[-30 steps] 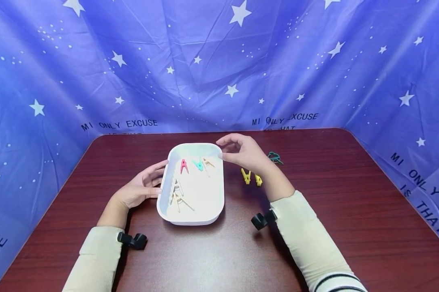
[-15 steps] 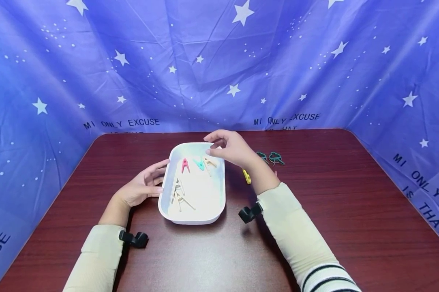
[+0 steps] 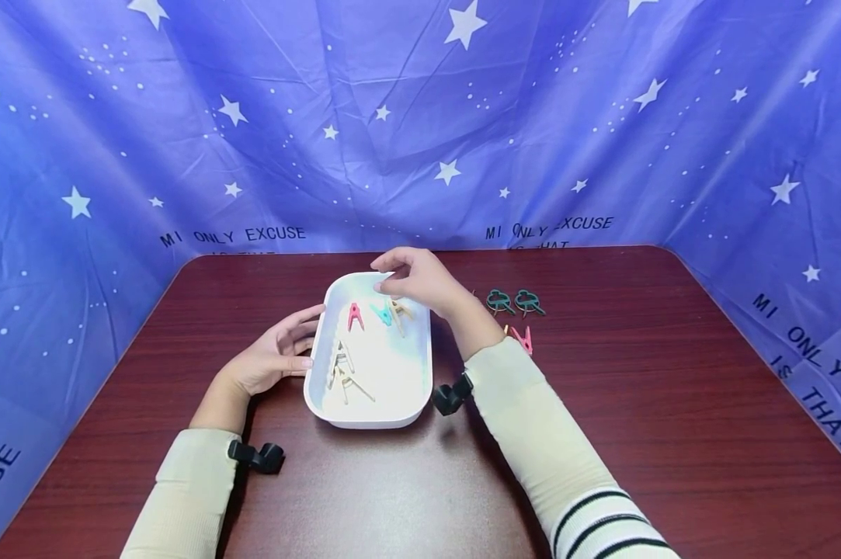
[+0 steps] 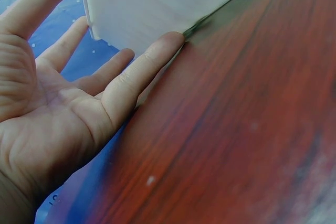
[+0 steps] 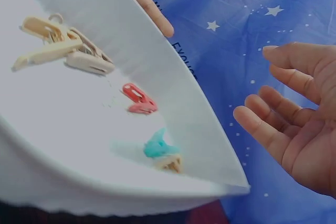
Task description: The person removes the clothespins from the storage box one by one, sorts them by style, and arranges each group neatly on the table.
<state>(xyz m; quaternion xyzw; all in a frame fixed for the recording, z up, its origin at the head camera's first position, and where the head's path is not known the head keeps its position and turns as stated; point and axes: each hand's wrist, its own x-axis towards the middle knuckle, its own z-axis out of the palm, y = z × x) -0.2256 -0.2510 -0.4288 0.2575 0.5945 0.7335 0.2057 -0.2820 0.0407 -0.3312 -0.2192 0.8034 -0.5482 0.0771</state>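
Observation:
A white tray (image 3: 392, 388) holds several clothespins. A red clothespin (image 3: 354, 317), a turquoise clothespin (image 3: 381, 314) and a tan clothespin (image 3: 398, 318) lie toward its far end; a cream clothespin (image 3: 353, 384) and a beige clothespin (image 5: 90, 62) lie along its left side. My left hand (image 3: 273, 355) rests against the tray's left wall, its fingers extended; the left wrist view shows the thumb (image 4: 149, 66) touching the outer wall near the table. Over the tray's far right corner hovers my right hand (image 3: 420, 283), fingers loosely bent, holding nothing in the right wrist view.
Right of the tray, two green clips (image 3: 499, 302) lie side by side on the dark red wooden table (image 3: 644, 373). A pink clothespin (image 3: 523, 339) lies nearer, beside a yellow piece mostly hidden by my right forearm. A blue star-printed cloth (image 3: 574, 124) hangs behind the table.
My right hand has moved left from beside the tray to above its far corner. Its forearm now covers the yellow clothespins and uncovers the green clips and pink clothespin. My left hand stays put.

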